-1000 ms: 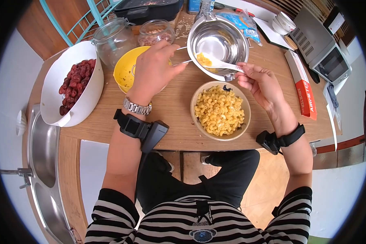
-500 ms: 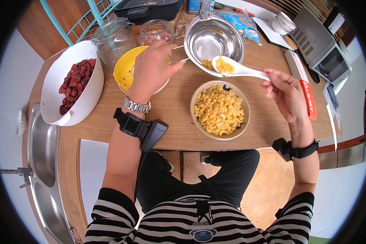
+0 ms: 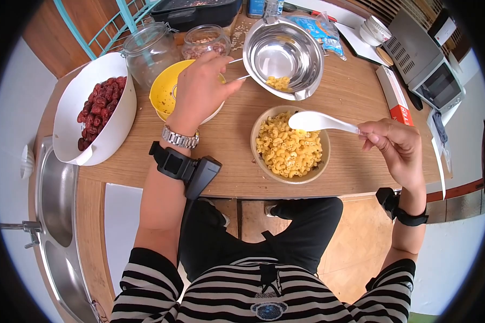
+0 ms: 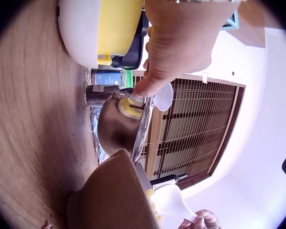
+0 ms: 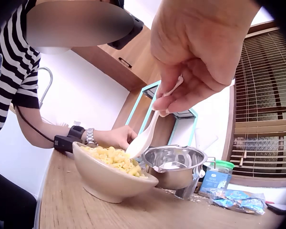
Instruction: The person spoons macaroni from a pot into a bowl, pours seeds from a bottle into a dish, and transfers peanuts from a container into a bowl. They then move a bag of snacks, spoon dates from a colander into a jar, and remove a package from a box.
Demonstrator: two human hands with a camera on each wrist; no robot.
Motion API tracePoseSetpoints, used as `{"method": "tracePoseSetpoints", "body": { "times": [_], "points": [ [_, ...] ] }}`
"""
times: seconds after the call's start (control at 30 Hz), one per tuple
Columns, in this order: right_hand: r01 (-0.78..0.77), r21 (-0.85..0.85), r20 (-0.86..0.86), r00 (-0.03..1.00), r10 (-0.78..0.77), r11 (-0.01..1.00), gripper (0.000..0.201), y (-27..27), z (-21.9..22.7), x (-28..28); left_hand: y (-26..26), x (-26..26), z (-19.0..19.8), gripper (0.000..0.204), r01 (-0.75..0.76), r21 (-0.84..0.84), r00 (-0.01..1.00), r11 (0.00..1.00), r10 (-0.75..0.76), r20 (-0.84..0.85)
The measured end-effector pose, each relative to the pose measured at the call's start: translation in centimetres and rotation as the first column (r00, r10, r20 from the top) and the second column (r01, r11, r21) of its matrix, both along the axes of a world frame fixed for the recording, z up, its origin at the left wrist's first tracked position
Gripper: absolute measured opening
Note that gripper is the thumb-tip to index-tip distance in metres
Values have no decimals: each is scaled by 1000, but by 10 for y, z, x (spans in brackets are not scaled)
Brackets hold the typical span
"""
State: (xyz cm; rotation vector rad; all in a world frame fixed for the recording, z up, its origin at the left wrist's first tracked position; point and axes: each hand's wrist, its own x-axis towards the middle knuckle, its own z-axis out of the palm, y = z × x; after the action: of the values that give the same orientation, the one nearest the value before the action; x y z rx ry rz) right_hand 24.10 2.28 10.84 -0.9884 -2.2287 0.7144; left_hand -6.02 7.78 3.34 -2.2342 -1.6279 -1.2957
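Observation:
My left hand (image 3: 202, 89) grips the wire handle of a shiny steel pot (image 3: 275, 56), tilted toward me with a little macaroni (image 3: 278, 82) at its lower side. With thumb and fingers, my right hand (image 3: 396, 148) pinches the handle of a white spoon (image 3: 320, 121). The spoon's head is tipped over a beige bowl (image 3: 256, 156) heaped with cooked macaroni (image 3: 288, 148). In the right wrist view the spoon (image 5: 143, 140) slopes down to the edge of the heap. From the left wrist view, the pot (image 4: 115, 126) appears behind the bowl (image 4: 109, 195).
Left of the pot stand a yellow basin (image 3: 161, 94), a glass jar (image 3: 151, 51), a smaller jar (image 3: 206, 40) and a white tub (image 3: 64, 124) of dark red fruit. A long box (image 3: 392, 91) and a microwave (image 3: 434, 67) are at the right; a sink (image 3: 56, 188) lies far left.
My right hand has carried the spoon from the pot to over the bowl and turned it; the macaroni in it is no longer visible. The pot has shifted slightly left; my left hand hardly moved.

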Motion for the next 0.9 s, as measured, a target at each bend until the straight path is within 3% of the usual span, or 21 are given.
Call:
{"method": "tracePoseSetpoints", "body": {
  "times": [0.1, 0.17, 0.27, 0.33, 0.4, 0.57, 0.7, 0.77, 0.8, 0.87, 0.9],
  "points": [
    [22, 85, -48, 999, -18, 996, 15, 3, 1, -1, 0, 0, 0, 34, 7, 15, 1000, 1000, -7, 0],
    [121, 126, -189, 977, -96, 985, 16, 12, -2, -3, 0, 0, 1, 34, 10, 24, 1000, 1000, -10, -2],
    [230, 164, -219, 956, -192, 959, 17, 31, -9, -12, -1, 2, 2, 33, 24, 46, 1000, 999, -24, -6],
    [261, 211, -161, 960, -230, 942, 17, 42, -13, -18, -2, 3, 2, 33, 25, 55, 1000, 998, -25, -9],
    [280, 427, 4, 950, -311, 860, 18, 50, -17, -26, -2, 2, 2, 33, 31, 62, 999, 998, -31, -9],
    [163, 607, 98, 956, -276, 778, 17, 61, -23, -43, -2, 2, 1, 34, 46, 99, 999, 994, -45, -14],
    [149, 607, 131, 950, -283, 781, 18, 62, -26, -48, -1, 1, 0, 35, 48, 121, 999, 992, -44, -32],
    [277, 348, 127, 933, -337, 896, 16, 60, -29, -48, -1, 1, 0, 36, 49, 128, 998, 991, -44, -41],
    [277, 347, 128, 933, -338, 896, 16, 60, -32, -48, -1, 1, 0, 36, 45, 112, 998, 993, -41, -43],
    [282, -170, -145, 940, -307, 944, 15, 63, -41, -49, -2, 2, 1, 36, 41, 96, 998, 995, -37, -46],
    [282, -172, -146, 940, -308, 944, 15, 64, -45, -49, -3, 3, 2, 35, 42, 66, 998, 997, -40, -41]
  ]
}}
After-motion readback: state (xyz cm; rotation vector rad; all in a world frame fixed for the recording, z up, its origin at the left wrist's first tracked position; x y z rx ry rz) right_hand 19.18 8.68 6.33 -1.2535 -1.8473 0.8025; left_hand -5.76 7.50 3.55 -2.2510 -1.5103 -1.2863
